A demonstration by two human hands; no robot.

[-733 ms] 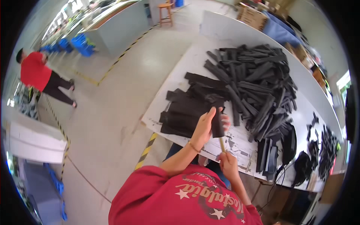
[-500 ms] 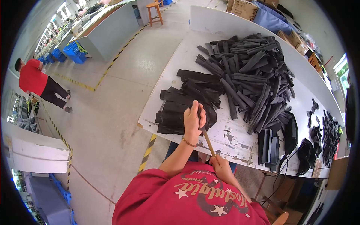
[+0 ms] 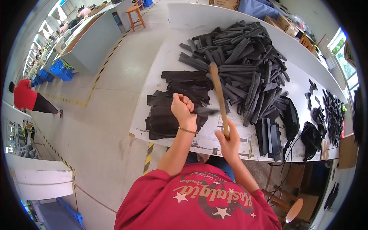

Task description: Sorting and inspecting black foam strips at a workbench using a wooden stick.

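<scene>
My left hand (image 3: 183, 109) is closed round a black fabric piece (image 3: 205, 111), whose blurred end sticks out to the right past the fist. Flat black fabric pieces (image 3: 165, 122) lie in overlapping rows on the white table, under and left of that hand. In my right hand (image 3: 230, 142) is a wooden stick (image 3: 219, 90), gripped at its lower end and pointing away from me. Its far end overlaps the view of a big heap of dark grey tube-shaped fabric pieces (image 3: 245, 50). The stick and the black piece are apart.
The white table (image 3: 147, 82) has a raised board (image 3: 222, 12) along its back. On its right are folded black pieces (image 3: 269, 140), black bags (image 3: 312, 140) with a cord, and another dark heap (image 3: 334, 117). A wooden stool (image 3: 293, 210) stands at lower right. Far left, a person in red (image 3: 25, 94) is walking.
The stick has come away from the black piece and swung upright in my right hand, which rose. My left hand still grips the piece. The person in red has moved further left.
</scene>
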